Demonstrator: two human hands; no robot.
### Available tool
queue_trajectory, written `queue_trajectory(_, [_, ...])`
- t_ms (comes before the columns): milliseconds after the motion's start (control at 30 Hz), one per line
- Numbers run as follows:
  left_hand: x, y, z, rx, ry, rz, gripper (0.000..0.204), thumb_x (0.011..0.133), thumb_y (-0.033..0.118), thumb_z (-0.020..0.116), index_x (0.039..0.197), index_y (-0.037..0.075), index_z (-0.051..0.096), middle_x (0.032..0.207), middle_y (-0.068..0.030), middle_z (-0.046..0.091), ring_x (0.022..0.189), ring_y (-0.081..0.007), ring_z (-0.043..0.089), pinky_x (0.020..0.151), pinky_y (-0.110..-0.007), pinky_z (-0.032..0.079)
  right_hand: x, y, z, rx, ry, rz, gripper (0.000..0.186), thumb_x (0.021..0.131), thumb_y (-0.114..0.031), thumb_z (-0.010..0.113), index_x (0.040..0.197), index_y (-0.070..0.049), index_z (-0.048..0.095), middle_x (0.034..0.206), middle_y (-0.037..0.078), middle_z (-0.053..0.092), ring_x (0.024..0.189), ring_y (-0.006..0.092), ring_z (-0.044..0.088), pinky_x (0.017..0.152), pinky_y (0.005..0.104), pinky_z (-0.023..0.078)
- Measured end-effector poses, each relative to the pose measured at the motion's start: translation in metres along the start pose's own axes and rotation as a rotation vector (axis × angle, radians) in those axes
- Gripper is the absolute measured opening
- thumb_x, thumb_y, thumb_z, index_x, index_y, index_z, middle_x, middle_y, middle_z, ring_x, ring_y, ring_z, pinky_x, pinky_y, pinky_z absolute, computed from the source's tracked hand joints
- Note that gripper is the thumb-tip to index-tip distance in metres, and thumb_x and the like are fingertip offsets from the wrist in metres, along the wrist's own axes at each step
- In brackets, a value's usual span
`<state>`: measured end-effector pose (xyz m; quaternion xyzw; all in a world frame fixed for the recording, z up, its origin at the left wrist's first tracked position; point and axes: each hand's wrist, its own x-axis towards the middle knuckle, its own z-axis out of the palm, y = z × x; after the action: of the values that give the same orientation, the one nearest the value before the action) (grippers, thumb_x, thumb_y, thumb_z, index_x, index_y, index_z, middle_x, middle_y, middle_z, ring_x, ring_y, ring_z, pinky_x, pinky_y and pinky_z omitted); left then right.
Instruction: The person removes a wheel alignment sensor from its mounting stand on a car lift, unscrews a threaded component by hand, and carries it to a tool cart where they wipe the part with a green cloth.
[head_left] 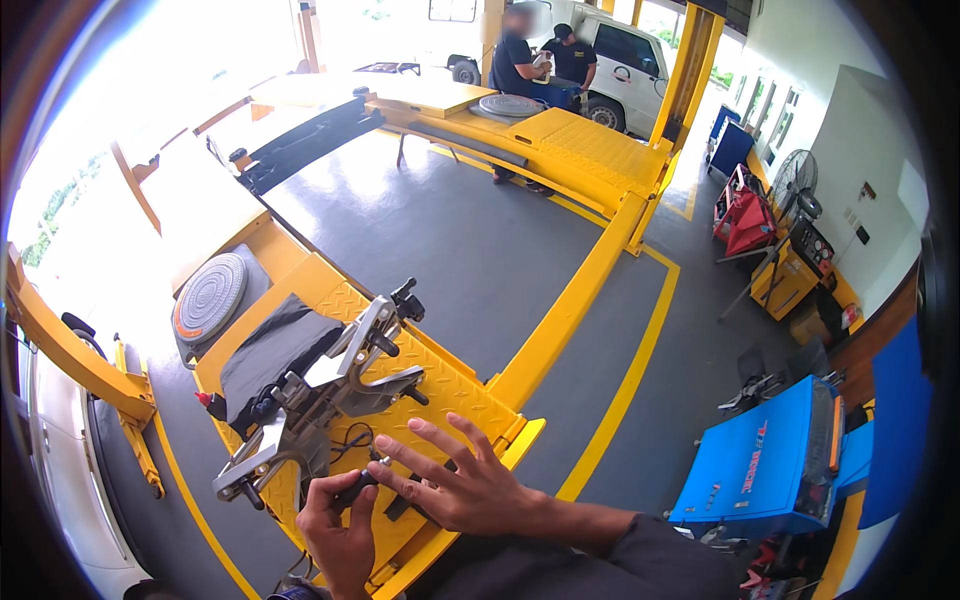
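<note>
My left hand (345, 530) pinches a small dark cylindrical piece (352, 490) with a shiny end between thumb and fingers. Right beside it, my right hand (460, 485) is open, fingers stretched and spread; its lower fingertips are close to the shiny end, and I cannot tell whether they touch it. Just beyond both hands, a silver metal wheel clamp (335, 372) with black grips lies on the yellow diamond-plate ramp (455, 390) of a car lift. A thin black cable (352, 438) lies by the clamp. Partly under the clamp is a dark cloth (278, 355).
A round turntable plate (212, 295) sits farther along the ramp. A yellow crossbeam (570, 300) runs to the far ramp (590, 150). On the right stand a blue tool cabinet (755, 455) and a fan (795, 185). Two people (515, 65) are near a white vehicle (625, 65).
</note>
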<state>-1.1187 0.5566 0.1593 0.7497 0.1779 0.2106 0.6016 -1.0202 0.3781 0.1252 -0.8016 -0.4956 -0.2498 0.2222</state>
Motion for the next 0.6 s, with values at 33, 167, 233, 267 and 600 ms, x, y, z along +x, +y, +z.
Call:
queue_trajectory(33, [0.000, -0.001, 0.000, 0.006, 0.010, 0.007, 0.018, 0.096, -0.007, 0.074, 0.111, -0.005, 0.064, 0.108, -0.0108, 0.073, 0.102, -0.0141, 0.071, 0.092, -0.027, 0.055, 0.005, 0.002, -0.002, -0.009, -0.004, 0.003, 0.051, 0.104, -0.027, 0.062, 0.155, -0.026, 0.060, 0.169, 0.002, 0.045, 0.154, 0.0302, 0.037, 0.126, 0.0590, 0.026])
queue_trajectory(167, [0.004, -0.009, -0.001, -0.080, 0.061, 0.022, 0.017, 0.097, -0.005, 0.074, 0.111, -0.004, 0.064, 0.108, -0.0104, 0.072, 0.102, -0.0139, 0.070, 0.092, -0.027, 0.056, 0.008, 0.003, 0.002, 0.015, 0.007, -0.023, 0.047, 0.105, -0.028, 0.061, 0.153, -0.028, 0.063, 0.167, 0.000, 0.047, 0.153, 0.0293, 0.038, 0.126, 0.0581, 0.026])
queue_trajectory(233, [0.005, -0.012, 0.000, -0.117, 0.062, 0.006, 0.017, 0.097, -0.004, 0.074, 0.111, -0.004, 0.064, 0.108, -0.0102, 0.072, 0.102, -0.0139, 0.070, 0.092, -0.027, 0.055, 0.007, 0.005, 0.004, 0.039, 0.006, -0.023, 0.048, 0.106, -0.030, 0.060, 0.154, -0.028, 0.062, 0.168, 0.000, 0.046, 0.153, 0.0297, 0.038, 0.127, 0.0583, 0.026])
queue_trajectory(267, [0.006, -0.011, 0.000, -0.108, 0.044, -0.008, 0.018, 0.097, -0.004, 0.074, 0.112, -0.004, 0.064, 0.108, -0.0100, 0.072, 0.101, -0.0139, 0.070, 0.092, -0.027, 0.055, 0.007, 0.008, 0.005, 0.030, 0.015, -0.022, 0.048, 0.106, -0.030, 0.060, 0.154, -0.027, 0.061, 0.168, 0.000, 0.046, 0.153, 0.0298, 0.038, 0.127, 0.0585, 0.026])
queue_trajectory(600, [0.013, -0.011, 0.012, -0.045, 0.002, 0.070, 0.017, 0.096, -0.006, 0.074, 0.110, -0.004, 0.064, 0.108, -0.0092, 0.071, 0.102, -0.0152, 0.070, 0.094, -0.029, 0.055, 0.006, 0.019, 0.001, 0.071, 0.042, -0.005, 0.062, 0.099, -0.018, 0.064, 0.161, -0.022, 0.052, 0.176, 0.007, 0.031, 0.159, 0.0365, 0.029, 0.127, 0.0625, 0.020])
